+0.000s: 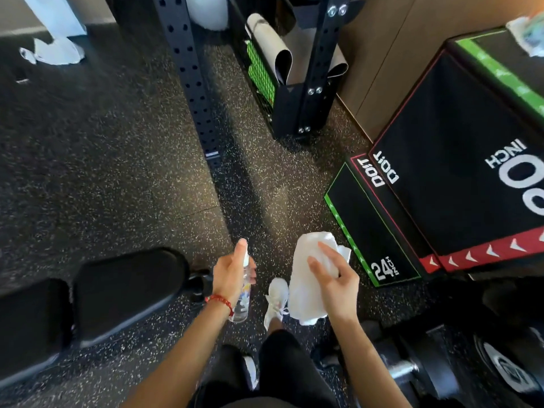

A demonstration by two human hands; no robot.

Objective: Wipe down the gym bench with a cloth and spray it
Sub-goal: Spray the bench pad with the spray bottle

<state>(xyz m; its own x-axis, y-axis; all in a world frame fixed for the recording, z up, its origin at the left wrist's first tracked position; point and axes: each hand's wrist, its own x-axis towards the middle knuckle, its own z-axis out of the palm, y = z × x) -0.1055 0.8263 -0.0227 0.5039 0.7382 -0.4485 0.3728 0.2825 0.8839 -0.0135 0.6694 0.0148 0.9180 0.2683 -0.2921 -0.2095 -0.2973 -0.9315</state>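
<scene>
The black padded gym bench (117, 287) lies at the lower left, its two pads end to end. My left hand (231, 273), with a red bead bracelet at the wrist, grips a small clear spray bottle (243, 301) upright just right of the bench's end, a finger on the nozzle. My right hand (335, 281) holds a white cloth (309, 278) that hangs down over the floor, fingers spread across it. Both hands are off the bench, with the nozzle close beside the cloth.
A black perforated rack upright (188, 69) rises ahead. A black storage stand (294, 83) holds rolled mats. Black plyo boxes (441, 172) marked "24 inch" stand at right. Dumbbells (426, 369) lie at the lower right. My white shoe (276, 298) is on the speckled rubber floor.
</scene>
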